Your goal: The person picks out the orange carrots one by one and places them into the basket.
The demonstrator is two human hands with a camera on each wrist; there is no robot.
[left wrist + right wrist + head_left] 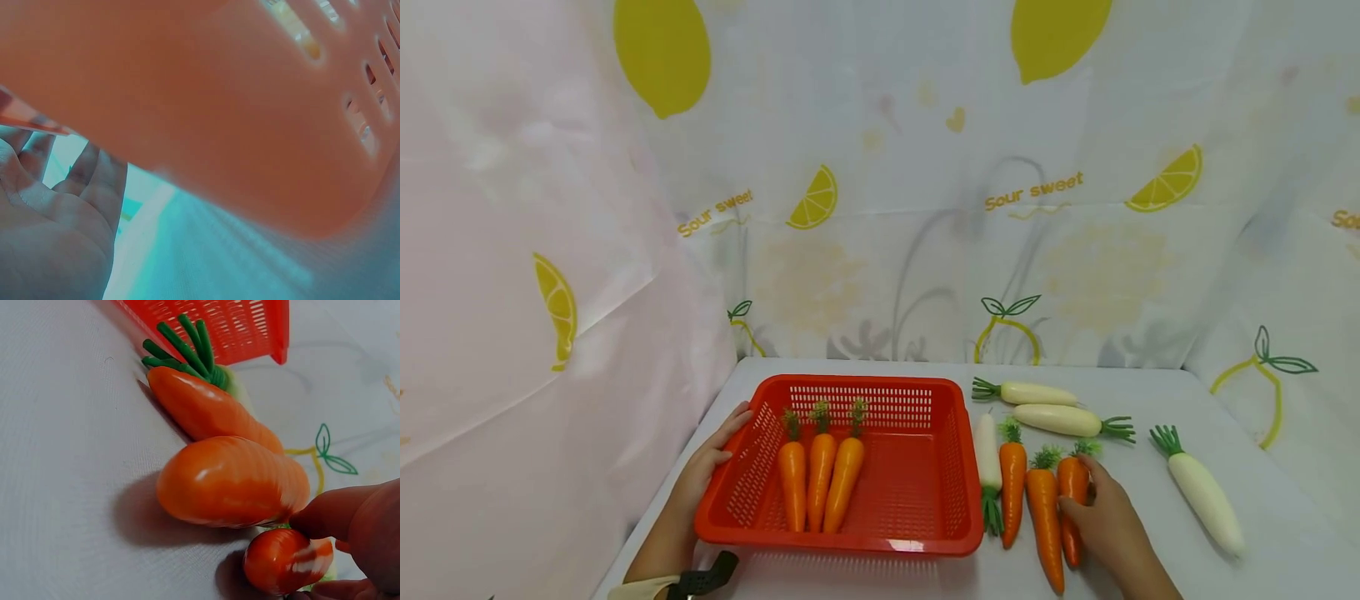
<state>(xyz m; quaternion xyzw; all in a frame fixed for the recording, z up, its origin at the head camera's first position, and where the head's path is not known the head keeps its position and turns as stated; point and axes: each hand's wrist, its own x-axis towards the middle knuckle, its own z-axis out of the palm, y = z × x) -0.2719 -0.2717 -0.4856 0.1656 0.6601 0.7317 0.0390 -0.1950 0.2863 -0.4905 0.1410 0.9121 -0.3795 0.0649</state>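
My right hand [1105,517] grips the rightmost carrot [1072,479] on the table, its thumb on the left side and its fingers round the right. In the right wrist view that carrot [278,559] lies beside the thumb. Two more carrots, a long one [1043,517] and a slimmer one [1012,483], lie just left of it. My left hand [703,467] holds the left rim of a red plastic basket [842,543]; its fingertips are hidden at the rim in the left wrist view. Inside the basket lie three carrots [820,479], leafy tops toward the back.
A white radish [987,454] lies between the basket and the loose carrots. Two more radishes [1056,419] lie behind them, and another radish [1208,504] is at the far right. A lemon-printed curtain [880,275] hangs behind the white table [1150,392].
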